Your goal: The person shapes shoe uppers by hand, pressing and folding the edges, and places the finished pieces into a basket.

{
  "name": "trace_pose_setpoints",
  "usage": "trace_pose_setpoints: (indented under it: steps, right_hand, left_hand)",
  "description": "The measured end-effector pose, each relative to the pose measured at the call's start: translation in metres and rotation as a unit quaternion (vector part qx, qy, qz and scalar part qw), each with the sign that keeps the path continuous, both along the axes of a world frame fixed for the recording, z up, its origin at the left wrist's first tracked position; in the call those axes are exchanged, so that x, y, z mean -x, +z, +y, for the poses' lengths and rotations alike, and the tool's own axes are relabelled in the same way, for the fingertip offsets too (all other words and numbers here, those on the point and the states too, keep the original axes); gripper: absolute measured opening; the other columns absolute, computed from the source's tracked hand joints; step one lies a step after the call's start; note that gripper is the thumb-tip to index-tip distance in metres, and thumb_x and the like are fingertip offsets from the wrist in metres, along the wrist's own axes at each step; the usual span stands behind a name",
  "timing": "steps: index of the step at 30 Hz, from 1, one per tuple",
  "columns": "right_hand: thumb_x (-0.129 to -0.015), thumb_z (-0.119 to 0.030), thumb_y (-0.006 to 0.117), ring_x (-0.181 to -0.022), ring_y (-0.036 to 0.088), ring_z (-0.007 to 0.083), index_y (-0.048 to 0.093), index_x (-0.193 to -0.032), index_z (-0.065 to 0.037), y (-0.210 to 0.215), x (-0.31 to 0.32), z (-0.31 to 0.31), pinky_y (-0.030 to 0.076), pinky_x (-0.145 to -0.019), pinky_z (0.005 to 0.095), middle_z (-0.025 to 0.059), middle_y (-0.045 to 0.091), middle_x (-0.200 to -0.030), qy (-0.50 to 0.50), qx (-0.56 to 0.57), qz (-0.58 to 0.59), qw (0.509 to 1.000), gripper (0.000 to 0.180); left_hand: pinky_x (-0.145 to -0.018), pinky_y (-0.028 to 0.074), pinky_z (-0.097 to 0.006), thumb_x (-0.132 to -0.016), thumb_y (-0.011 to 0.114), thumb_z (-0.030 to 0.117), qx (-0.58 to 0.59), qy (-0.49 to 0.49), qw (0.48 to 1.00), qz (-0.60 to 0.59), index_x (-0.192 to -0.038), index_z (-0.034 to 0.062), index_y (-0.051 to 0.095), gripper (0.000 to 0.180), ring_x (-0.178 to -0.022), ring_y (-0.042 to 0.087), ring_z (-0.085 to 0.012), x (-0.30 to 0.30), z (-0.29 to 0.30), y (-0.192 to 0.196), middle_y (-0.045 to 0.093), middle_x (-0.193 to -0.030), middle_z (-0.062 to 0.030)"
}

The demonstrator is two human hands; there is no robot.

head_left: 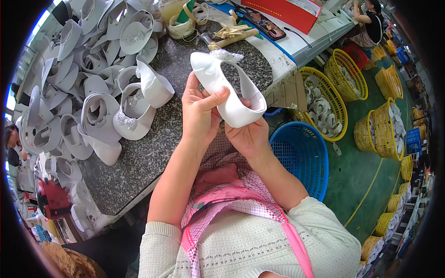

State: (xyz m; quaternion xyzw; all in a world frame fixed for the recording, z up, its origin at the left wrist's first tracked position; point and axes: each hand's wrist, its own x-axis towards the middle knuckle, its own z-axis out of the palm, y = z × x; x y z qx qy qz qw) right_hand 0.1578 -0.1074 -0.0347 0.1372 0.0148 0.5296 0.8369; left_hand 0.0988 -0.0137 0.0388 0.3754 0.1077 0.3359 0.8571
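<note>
Between both hands I hold a white shoe upper (217, 95), lifted over the edge of the speckled stone tabletop (139, 172). A glittery ornament (226, 56) sits at its far end. My left hand (202, 109) grips its left side, thumb on the outer face. At the near, rounded end, my right hand (249, 134) pinches it from below, and some of those fingers are hidden behind it. Left of my hands stand more white uppers, one with a sparkling bow (127, 122) and another tilted upright (154, 85).
A large heap of white uppers (99, 69) covers the left side. A hammer (232, 39), wood scraps, a phone (260, 22) and a red box (285, 13) lie at the back. A blue basket (320, 160) and yellow baskets (344, 111) stand on the right. Another person (368, 21) sits far right.
</note>
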Motion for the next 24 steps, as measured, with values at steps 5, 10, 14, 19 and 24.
trace_pose_setpoints:
  steps: [5,10,14,19,24]
  right_hand:
    - [-0.085,-0.014,0.042,-0.098,0.057,0.0206,0.049,-0.11,-0.006,-0.013,-0.002,0.003,0.048,-0.082,0.0396,0.0026,0.058,-0.098,-0.023,0.041,-0.024,0.999,0.028]
    - [-0.085,-0.013,0.043,-0.101,0.055,0.0215,0.049,-0.112,-0.008,-0.017,0.002,0.006,0.048,-0.082,0.0399,0.003,0.057,-0.101,-0.036,0.016,-0.059,0.997,0.028]
    - [-0.086,-0.013,0.043,-0.102,0.055,0.0218,0.048,-0.112,-0.007,-0.019,-0.004,0.005,0.047,-0.084,0.0393,0.0039,0.057,-0.103,-0.038,-0.008,-0.065,0.997,0.027]
    - [-0.087,-0.014,0.04,-0.105,0.054,0.0239,0.045,-0.116,-0.002,-0.016,-0.008,0.007,0.049,-0.084,0.0396,0.0087,0.055,-0.112,-0.028,0.02,-0.017,0.999,0.032]
    - [-0.088,-0.015,0.039,-0.106,0.054,0.0253,0.041,-0.121,0.0,-0.021,-0.007,0.007,0.05,-0.082,0.039,0.0122,0.054,-0.115,-0.024,0.031,-0.028,0.999,0.036]
  left_hand:
    - [-0.067,0.051,-0.03,-0.068,0.063,-0.009,-0.01,0.002,0.999,0.047,-0.112,0.0003,0.043,0.05,-0.075,0.062,-0.0182,-0.001,0.005,-0.003,0.06,-0.087,-0.0119]
    - [-0.067,0.05,-0.028,-0.068,0.061,-0.008,-0.033,0.033,0.996,0.071,-0.111,0.0006,0.044,0.047,-0.074,0.061,-0.0168,0.003,0.009,-0.009,0.06,-0.086,-0.0107]
    - [-0.069,0.051,-0.029,-0.078,0.061,0.003,-0.057,-0.001,0.997,0.051,-0.114,0.0014,0.042,0.041,-0.078,0.062,-0.0177,0.007,0.011,-0.01,0.06,-0.088,-0.0112]
    - [-0.076,0.05,-0.032,-0.092,0.039,0.032,0.015,-0.063,0.998,0.023,-0.12,0.0006,0.038,0.042,-0.088,0.061,-0.0228,0.016,0.009,-0.001,0.058,-0.097,-0.0155]
    - [-0.082,0.048,-0.034,-0.094,0.03,0.038,0.02,-0.111,0.994,0.003,-0.119,0.0014,0.038,0.045,-0.097,0.059,-0.0253,0.021,0.014,-0.002,0.056,-0.105,-0.017]
